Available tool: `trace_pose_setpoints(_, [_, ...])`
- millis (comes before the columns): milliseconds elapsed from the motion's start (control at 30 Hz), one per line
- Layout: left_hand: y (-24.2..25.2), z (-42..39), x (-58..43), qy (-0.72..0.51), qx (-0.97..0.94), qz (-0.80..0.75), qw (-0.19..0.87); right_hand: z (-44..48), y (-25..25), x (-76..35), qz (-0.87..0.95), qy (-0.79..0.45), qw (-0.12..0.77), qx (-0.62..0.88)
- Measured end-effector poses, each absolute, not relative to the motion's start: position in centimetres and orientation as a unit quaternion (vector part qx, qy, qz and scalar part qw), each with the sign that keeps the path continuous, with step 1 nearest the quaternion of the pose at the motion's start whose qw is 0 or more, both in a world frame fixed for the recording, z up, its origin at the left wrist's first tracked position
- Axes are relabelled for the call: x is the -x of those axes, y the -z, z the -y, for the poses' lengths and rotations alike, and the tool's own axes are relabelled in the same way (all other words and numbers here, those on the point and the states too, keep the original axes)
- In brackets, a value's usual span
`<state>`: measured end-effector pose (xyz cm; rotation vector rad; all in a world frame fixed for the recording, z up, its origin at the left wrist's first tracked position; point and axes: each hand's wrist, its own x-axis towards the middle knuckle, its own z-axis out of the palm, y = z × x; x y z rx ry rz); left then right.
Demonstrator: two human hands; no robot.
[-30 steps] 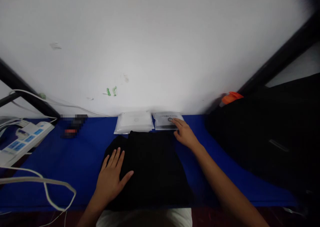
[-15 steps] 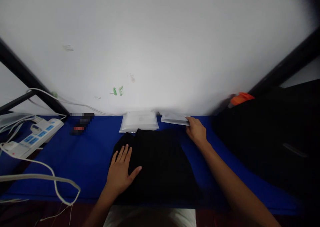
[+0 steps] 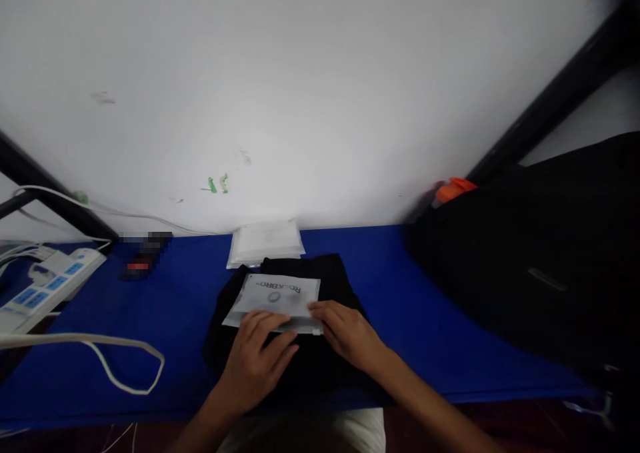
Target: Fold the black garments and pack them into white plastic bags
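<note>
A folded black garment [image 3: 305,370] lies on the blue table [image 3: 165,320] in front of me. On top of it rests a frosted plastic bag [image 3: 275,296] with printed lettering. My left hand [image 3: 257,360] grips the bag's near edge at the left, fingers curled on it. My right hand [image 3: 347,333] pinches the same near edge at the right. Both hands lie over the garment.
A stack of white plastic bags [image 3: 265,242] sits by the wall. At the left are a white power strip [image 3: 43,286], a looping white cable [image 3: 107,353] and a small dark object [image 3: 143,256]. A large black bag [image 3: 530,260] with an orange item [image 3: 453,190] fills the right.
My right hand carried the lettered bag from beside the wall onto the black garment. My left hand moved from lying flat on the garment to gripping the bag's near edge.
</note>
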<state>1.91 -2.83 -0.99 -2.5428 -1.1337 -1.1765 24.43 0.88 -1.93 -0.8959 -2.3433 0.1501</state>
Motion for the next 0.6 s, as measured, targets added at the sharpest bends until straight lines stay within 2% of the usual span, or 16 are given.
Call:
trace_pose_setpoints(100, [0.6,2.4,-3.4,0.413,0.847,0.332,0.042,-0.4,1.5,-24.2,0.888,-0.037,0.357,0.288])
trace_pose_setpoints(300, [0.2,1.2,-4.0,0.452,0.830,0.320,0.058,-0.9,0.3,-24.0,0.897,-0.006,0.362,0.253])
trace_pose_setpoints(467, [0.8,0.3,0.8,0.433,0.815,0.371,0.105,-1.8,0.5,-26.5,0.859,-0.007,0.420,0.292])
trace_pose_setpoints(600, [1.4,0.8,4.8,0.389,0.813,0.416,0.125,-1.9,1.3,-28.3,0.832,-0.059,0.453,0.315])
